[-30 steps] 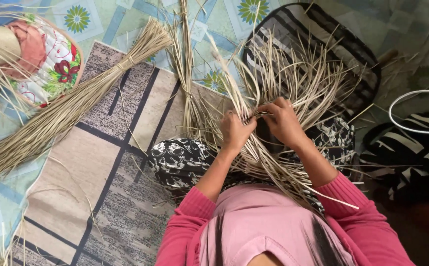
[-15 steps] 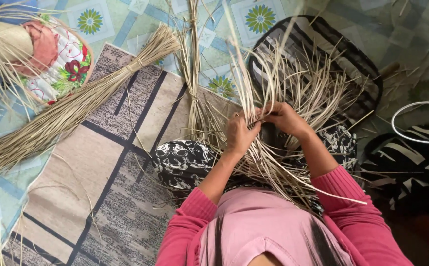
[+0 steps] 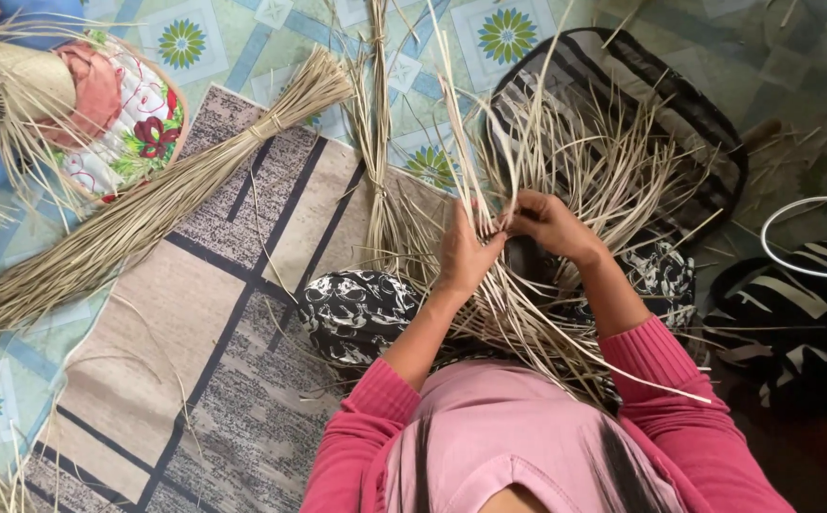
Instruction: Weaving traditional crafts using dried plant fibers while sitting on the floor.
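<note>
Over your lap, your left hand [image 3: 464,255] and right hand [image 3: 548,224] meet on the strips [image 3: 565,161], the pale dry strands that fan up and away from you over the striped cushion [image 3: 689,114]. Both hands are closed in a narrow pinch on a few strands where they cross; the fingertips nearly touch. Compared with a second ago, the hands have drawn closer together and risen a little, and the left hand has turned so its back faces you, with one long strand now standing up between the two hands. By my reading that means one crossing is being tightened, not a new strand fetched.

The loose ends trail down across your patterned skirt [image 3: 351,309] toward your pink top.

At the rug's [image 3: 176,351] far edge lies a tied bundle [image 3: 147,218] of the same strands, running from the far middle out to the left edge; a second, thinner bunch [image 3: 375,123] lies straight up the middle. Neither is touched.

No basket or box shows. The nearest thing to a container is a half-woven piece [image 3: 24,81] at the far left corner, in another person's lap; whether anything is in it, you cannot tell. A white hoop [image 3: 793,266] lies at the right edge.
</note>
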